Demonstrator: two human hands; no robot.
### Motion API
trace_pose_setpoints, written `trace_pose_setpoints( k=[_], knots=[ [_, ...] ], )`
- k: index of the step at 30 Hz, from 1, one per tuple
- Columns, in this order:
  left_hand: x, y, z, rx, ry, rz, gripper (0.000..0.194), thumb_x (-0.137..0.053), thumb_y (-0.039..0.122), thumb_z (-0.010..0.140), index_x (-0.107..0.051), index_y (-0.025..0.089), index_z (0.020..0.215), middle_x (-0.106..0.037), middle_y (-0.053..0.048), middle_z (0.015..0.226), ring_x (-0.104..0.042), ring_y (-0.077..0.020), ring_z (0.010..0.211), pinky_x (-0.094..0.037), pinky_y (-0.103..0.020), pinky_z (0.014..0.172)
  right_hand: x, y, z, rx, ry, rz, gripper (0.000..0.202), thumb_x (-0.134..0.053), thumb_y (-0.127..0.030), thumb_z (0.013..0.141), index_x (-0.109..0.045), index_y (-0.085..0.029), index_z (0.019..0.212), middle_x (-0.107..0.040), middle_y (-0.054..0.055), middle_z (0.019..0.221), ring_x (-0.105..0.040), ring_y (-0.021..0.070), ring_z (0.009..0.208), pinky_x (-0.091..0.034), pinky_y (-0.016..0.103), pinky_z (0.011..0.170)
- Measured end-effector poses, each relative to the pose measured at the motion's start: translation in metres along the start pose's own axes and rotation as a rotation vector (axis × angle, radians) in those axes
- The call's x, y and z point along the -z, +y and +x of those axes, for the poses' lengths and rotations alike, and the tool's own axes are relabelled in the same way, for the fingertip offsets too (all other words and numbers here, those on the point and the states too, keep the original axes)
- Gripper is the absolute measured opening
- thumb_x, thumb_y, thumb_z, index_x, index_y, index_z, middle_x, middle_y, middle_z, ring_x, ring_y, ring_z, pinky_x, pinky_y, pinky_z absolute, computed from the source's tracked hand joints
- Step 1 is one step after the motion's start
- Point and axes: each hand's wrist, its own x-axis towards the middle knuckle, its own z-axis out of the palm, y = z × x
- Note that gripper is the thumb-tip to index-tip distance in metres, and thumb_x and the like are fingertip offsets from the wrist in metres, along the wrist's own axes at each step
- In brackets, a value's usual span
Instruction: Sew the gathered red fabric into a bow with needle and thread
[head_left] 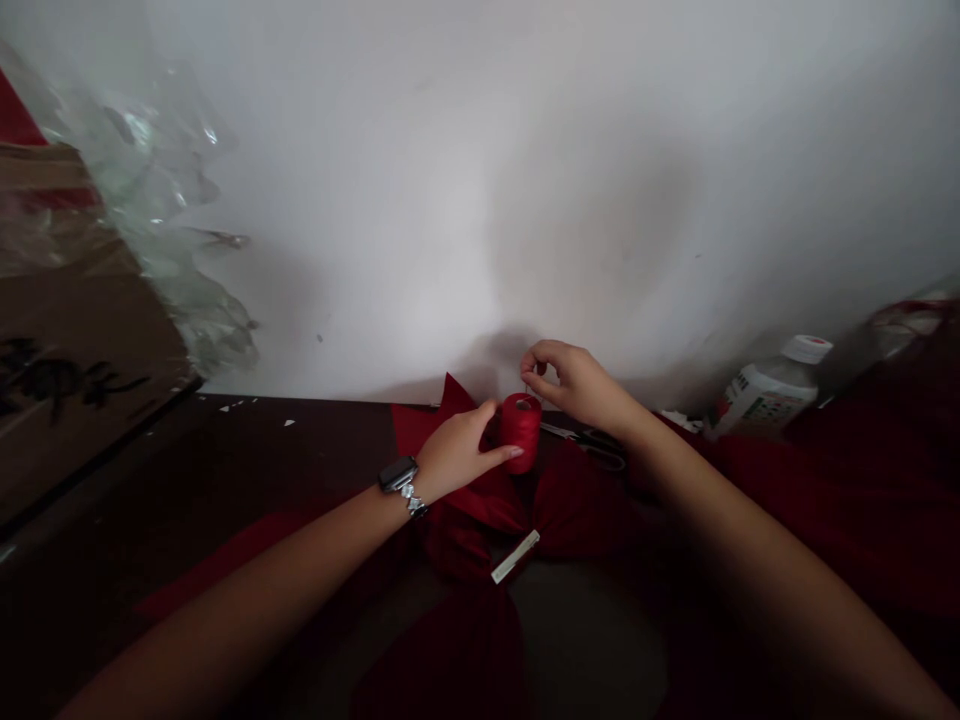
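A red spool of thread [520, 432] stands upright near the wall, with my left hand [457, 445] closed around its left side, thumb across the front. Just above the spool's top, my right hand [566, 378] pinches with thumb and forefinger. A thin line runs from those fingertips down to the spool's top; whether it is a needle or thread I cannot tell. Folded red fabric [581, 510] lies around and in front of the spool. On the fabric rests a small whitish strip [516, 557]. Scissors [589, 442] lie right of the spool, partly hidden by my right arm.
A white wall [390, 200] rises behind the dark table [292, 450]. On the left stands a cardboard box [75, 320] with clear plastic bags [176, 200] hanging beside it. A white-capped plastic bottle [772, 390] stands at the right, near more red fabric [817, 510].
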Motion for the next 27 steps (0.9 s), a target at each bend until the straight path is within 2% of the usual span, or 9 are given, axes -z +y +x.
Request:
trace_pose_setpoints(
  k=[5,11,20,27],
  knots=[
    [-0.001,-0.001,0.000,-0.005,0.009,-0.001,0.042,-0.064,0.048,0.082,-0.053,0.017,0.108,-0.069,-0.011,0.095,-0.066,-0.0246,0.082,-0.049,-0.030,0.065,0.010,0.011,-0.001,-0.018,0.064,0.060,0.011,-0.056,-0.025,0.082,-0.059,-0.017,0.077,-0.062,0.004,0.077,-0.053,0.0149,0.070,-0.038,0.027,0.065],
    [-0.001,-0.001,0.000,-0.008,0.007,-0.007,0.042,-0.064,0.047,0.082,-0.052,0.017,0.110,-0.069,-0.011,0.097,-0.066,-0.0247,0.083,-0.050,-0.031,0.066,0.012,0.023,-0.002,-0.016,-0.006,0.147,0.016,-0.059,-0.031,0.082,-0.062,-0.017,0.075,-0.062,0.002,0.073,-0.050,0.0131,0.067,-0.037,0.026,0.062],
    [-0.001,0.000,0.000,-0.011,0.006,-0.009,0.043,-0.064,0.046,0.082,-0.052,0.017,0.111,-0.069,-0.011,0.095,-0.067,-0.0246,0.081,-0.051,-0.031,0.066,0.015,0.021,-0.003,0.036,-0.072,0.212,0.012,-0.061,-0.027,0.080,-0.061,-0.017,0.073,-0.062,0.003,0.078,-0.052,0.0142,0.074,-0.039,0.028,0.072],
    [-0.001,0.001,-0.001,-0.005,0.004,-0.005,0.043,-0.064,0.046,0.082,-0.052,0.017,0.112,-0.069,-0.011,0.096,-0.067,-0.0251,0.084,-0.051,-0.031,0.067,0.012,0.025,-0.003,-0.001,-0.137,0.248,0.014,-0.061,-0.030,0.080,-0.064,-0.017,0.073,-0.064,0.002,0.076,-0.054,0.0142,0.073,-0.042,0.028,0.072]
  ],
)
